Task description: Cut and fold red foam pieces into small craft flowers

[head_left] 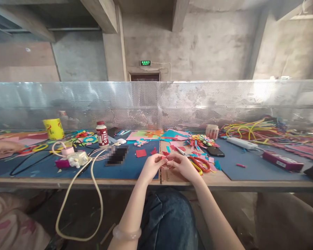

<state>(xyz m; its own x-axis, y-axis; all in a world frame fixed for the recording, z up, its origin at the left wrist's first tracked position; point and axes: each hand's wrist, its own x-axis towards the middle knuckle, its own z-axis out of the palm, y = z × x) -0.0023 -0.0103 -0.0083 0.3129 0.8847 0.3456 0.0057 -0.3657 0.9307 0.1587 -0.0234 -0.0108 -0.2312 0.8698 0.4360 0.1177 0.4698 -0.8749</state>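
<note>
One view is available, the head camera, and it looks down over the near edge of a wooden table (94, 181) covered with a blue mat (135, 168).

Head view, hands: the left hand (152, 166) and the right hand (181, 165) meet just above the table edge at the centre. Thumb and fingertips of both hands are pinched shut on a small red paper piece (165, 160), which sits between them, clear of the mat. Its exact shape is too small to tell. A pale bracelet (127, 233) sits on the left wrist.

Head view, surroundings:
- Red-handled scissors (202, 165) lie just beside the right hand, untouched.
- A red paper square (141, 153) lies on the mat beyond the left hand.
- A paper flower (200, 140) and a black phone (215, 151) lie further back.
- A coffee bottle (102, 133) stands upright to the left, with a yellow roll (53, 128) well beyond it.
- A cream cable (97, 194) loops off the table edge.
- A co-worker's hand (0, 146) rests at the far left.
- A perforated metal screen (156, 104) closes the back of the bench.

Judgement: the step in hand appears to be folding or creasing the red piece between the fingertips. Further shaping calls for a steady pinch from one hand while the other works the paper's free edge.
</note>
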